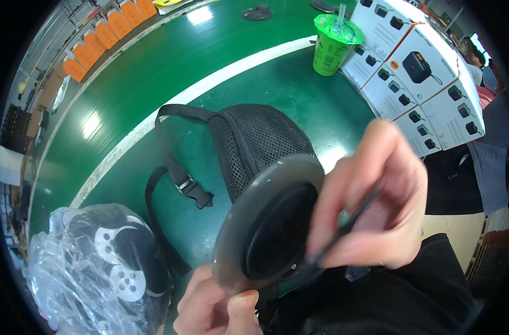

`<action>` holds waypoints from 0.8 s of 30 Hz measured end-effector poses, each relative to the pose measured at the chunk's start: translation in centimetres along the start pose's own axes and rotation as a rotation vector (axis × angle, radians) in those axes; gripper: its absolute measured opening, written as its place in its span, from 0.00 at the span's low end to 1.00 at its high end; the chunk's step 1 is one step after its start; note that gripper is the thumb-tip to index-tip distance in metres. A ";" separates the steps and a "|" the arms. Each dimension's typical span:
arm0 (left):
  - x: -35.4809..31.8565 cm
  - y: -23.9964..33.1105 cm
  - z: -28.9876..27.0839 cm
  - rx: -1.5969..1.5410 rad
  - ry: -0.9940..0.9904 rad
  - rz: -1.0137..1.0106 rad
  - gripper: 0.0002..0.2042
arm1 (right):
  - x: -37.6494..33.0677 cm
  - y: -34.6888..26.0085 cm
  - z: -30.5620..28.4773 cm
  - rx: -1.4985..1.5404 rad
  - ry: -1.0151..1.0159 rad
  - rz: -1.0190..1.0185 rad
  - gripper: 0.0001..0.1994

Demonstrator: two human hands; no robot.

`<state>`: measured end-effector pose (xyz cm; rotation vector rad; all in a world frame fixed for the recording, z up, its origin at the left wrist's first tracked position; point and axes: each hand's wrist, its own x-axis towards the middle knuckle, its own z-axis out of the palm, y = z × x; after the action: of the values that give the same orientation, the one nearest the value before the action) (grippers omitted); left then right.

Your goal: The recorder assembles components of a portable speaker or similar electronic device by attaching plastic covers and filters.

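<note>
Left hand [218, 304] pinching the grey disc [268, 223] by its bottom rim, held up over the green table [210, 84], right in front of the mesh bag [254, 142]. Right hand [372, 201] clamped on a thin black tool [344, 226], tip at the dark centre. Kinda sketchy grip: could slip and scratch, or drop the disc.
</note>
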<state>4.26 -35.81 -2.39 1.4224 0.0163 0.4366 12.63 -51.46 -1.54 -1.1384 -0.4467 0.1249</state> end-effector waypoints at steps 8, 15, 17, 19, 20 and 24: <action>0.5 0.2 0.0 0.445 -0.086 0.370 0.06 | 2.9 -2.9 -4.7 -0.680 -0.477 -0.556 0.52; 0.1 0.1 -0.7 0.266 -0.019 0.158 0.07 | 1.2 0.4 -3.8 -0.273 -0.044 -0.463 0.46; -0.1 0.1 -0.9 0.025 0.157 -0.017 0.07 | 0.8 -0.4 -3.5 -0.247 0.209 -0.307 0.34; -0.2 0.2 -0.9 0.021 0.143 -0.051 0.07 | 0.3 -1.6 -2.7 -0.194 0.328 -0.142 0.30; -0.2 0.2 -0.8 0.011 0.127 -0.094 0.07 | 0.1 -2.2 -2.1 -0.223 0.319 -0.096 0.28; -0.2 1.0 -0.2 -0.100 0.075 -0.221 0.07 | -0.4 -3.6 -0.6 -0.146 0.271 0.131 0.22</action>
<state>3.76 -35.55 -1.55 1.2891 0.2077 0.3030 12.07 -53.62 1.41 -1.3074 -0.1412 0.0515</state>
